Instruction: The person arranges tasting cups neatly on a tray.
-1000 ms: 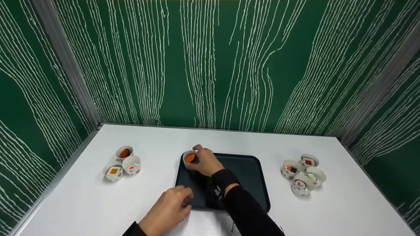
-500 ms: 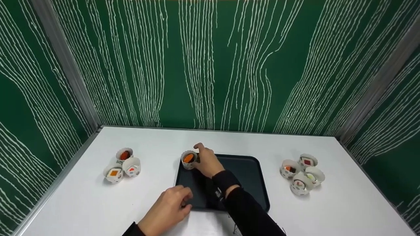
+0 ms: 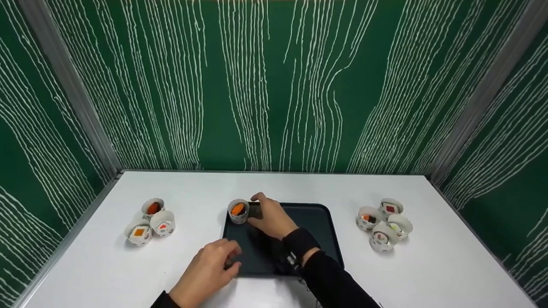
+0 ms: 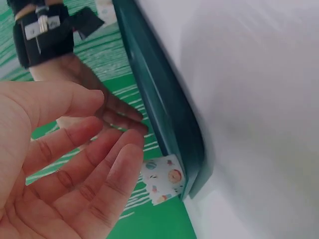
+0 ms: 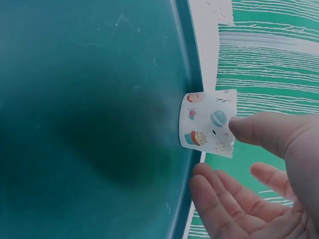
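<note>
- White table (image 3: 274, 188) walled by green panels (image 3: 274, 85) with white streaks; metal posts stand at its far corners
- Dark tray (image 3: 317, 226) near the front edge; paper cup (image 3: 238, 211) at the tray's far-left corner
- Right hand (image 3: 272, 218), fingers loose, thumb tip on the cup
- Left hand (image 3: 207, 273), fingers relaxed, at the tray's front-left corner

My right hand (image 3: 272, 218) extends toward 12 o'clock, fingers loosely spread, thumb tip forward, black sleeve and wrist strap behind. My left hand (image 3: 205, 273) lies at 7 o'clock of it, fingers relaxed, slightly bent.
</note>
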